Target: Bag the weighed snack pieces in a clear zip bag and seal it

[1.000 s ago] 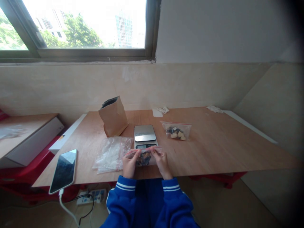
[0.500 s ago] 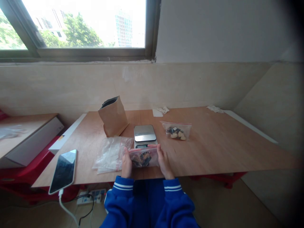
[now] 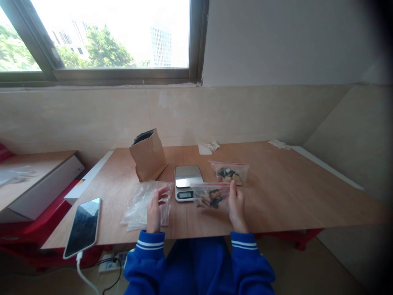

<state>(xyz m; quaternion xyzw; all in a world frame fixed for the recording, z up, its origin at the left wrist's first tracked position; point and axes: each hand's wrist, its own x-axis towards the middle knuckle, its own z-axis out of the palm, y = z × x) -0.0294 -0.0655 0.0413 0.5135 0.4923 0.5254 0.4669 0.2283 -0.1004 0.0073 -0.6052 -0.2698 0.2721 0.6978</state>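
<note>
Far left of the digital kitchen scale [image 3: 188, 182], a pale wooden shelf [image 3: 37, 180] sits low on a red stand, with a crumpled piece of clear plastic on it. Closer to the scale, a smartphone [image 3: 82, 228] lies face up near the front corner of the plywood table [image 3: 276, 200], its white charging cable [image 3: 80, 262] dropping over the edge towards a power strip [image 3: 107, 264] on the floor.

Nearer the scale on its left, a kraft paper bag [image 3: 148, 155] stands against the wall, with a flat clear zip bag [image 3: 144, 206] in front of it. The person's left hand [image 3: 154, 212] is open, fingers apart, over that clear bag, holding nothing; whether they touch the plastic is hard to tell.

Just right of the scale, the right hand [image 3: 237, 207] holds a narrow pinch on the right end of a zip bag of dark and pale pieces [image 3: 210, 196], which reaches towards the scale's display. Behind it and to the right of the scale lies a second filled zip bag [image 3: 229, 173]. White paper scraps [image 3: 208, 146] lie behind the scale by the wall, and more [image 3: 278, 144] lie farther right. Above it all, a window [image 3: 101, 41] looks out on trees and a tower.

The held bag's contents are too blurred to identify, and its lower edge hides whether it touches the table. Blue striped sleeves [image 3: 147, 262] cut off the view of the person's body.
</note>
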